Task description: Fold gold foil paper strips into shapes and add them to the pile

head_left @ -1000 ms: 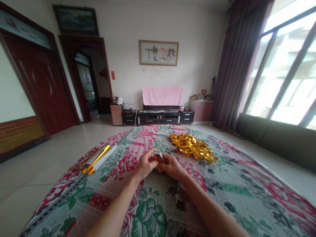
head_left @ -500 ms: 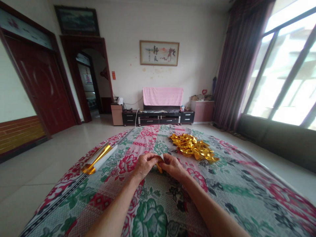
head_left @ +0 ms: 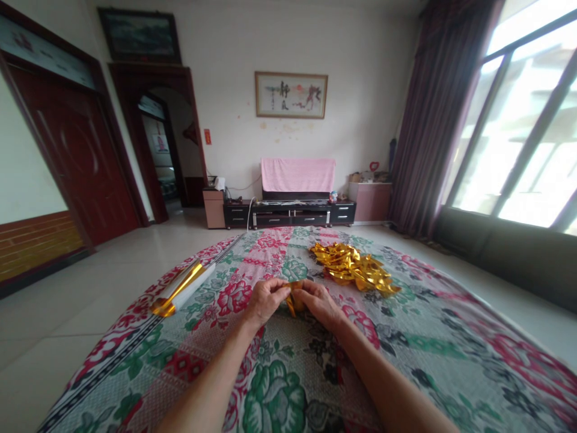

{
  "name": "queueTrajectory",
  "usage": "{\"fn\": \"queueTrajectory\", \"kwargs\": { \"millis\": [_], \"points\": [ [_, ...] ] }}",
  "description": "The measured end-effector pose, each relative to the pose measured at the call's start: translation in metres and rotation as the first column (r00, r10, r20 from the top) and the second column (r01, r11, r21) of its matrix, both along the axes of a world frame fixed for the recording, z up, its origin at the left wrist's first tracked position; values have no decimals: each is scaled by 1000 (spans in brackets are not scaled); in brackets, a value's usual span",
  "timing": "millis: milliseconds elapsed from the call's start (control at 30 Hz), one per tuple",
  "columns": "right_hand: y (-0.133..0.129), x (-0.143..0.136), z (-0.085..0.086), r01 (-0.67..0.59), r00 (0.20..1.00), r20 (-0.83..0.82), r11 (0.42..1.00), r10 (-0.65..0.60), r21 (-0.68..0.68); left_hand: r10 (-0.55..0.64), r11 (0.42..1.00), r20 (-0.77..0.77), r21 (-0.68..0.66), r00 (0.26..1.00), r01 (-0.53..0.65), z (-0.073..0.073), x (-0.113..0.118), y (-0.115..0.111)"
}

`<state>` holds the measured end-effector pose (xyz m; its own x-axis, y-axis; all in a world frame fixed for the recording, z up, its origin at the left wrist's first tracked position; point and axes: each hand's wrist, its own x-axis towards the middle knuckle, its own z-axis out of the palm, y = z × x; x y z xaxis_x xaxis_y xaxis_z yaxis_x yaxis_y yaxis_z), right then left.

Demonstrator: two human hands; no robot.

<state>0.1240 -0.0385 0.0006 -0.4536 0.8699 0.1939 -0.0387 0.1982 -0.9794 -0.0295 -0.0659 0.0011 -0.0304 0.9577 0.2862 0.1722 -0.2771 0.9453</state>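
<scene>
Between my two hands is a small folded piece of gold foil paper [head_left: 293,300], raised a little over the patterned cloth. My left hand [head_left: 265,302] pinches its left edge between thumb and forefinger. From the other side my right hand [head_left: 317,304] is closed on the same piece, fingers covering part of it. Beyond my right hand lies a heap of folded gold foil pieces [head_left: 354,269]. Off to the left rests a stack or roll of gold and white foil sheets [head_left: 183,290], its near end curled.
A flowered cloth [head_left: 274,397] in pink, green and grey covers the round surface under my arms. Past its far edge stand a low black cabinet [head_left: 291,218] and a pink cloth [head_left: 297,174] draped over something upright. A tall window [head_left: 523,138] is on the right.
The foil piece has turned in my fingers: the white side that showed near my right fingertips is now gold. Both hands stay in nearly the same place.
</scene>
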Motion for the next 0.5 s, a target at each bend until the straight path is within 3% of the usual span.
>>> {"fn": "queueTrajectory", "kwargs": {
  "millis": [500],
  "points": [
    [1, -4, -3, -17, 996, -91, 1000, 16, -13, 23, 997, 185, -75, 983, -10, 1, -1, 0]
  ]
}}
